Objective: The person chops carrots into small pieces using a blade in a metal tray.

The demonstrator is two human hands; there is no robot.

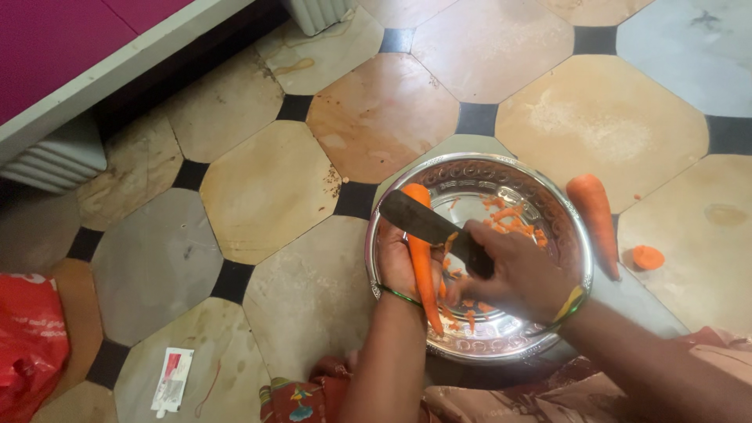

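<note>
My left hand (pixel 398 262) holds a long orange carrot (pixel 423 262) lengthwise over a round steel plate (pixel 576 235) on the tiled floor. In my right hand (pixel 517 274) is a dark-bladed knife (pixel 419 219), its blade laid across the carrot's upper part. Several orange peel scraps (pixel 505 215) lie in the plate. A second whole carrot (pixel 594 215) rests on the floor against the plate's right rim, and a cut carrot end (pixel 648 257) lies beside it.
A red plastic bag (pixel 31 345) sits at the lower left. A small white packet (pixel 171 380) lies on the floor near it. A white-edged furniture frame with ribbed legs (pixel 59 157) stands at the upper left.
</note>
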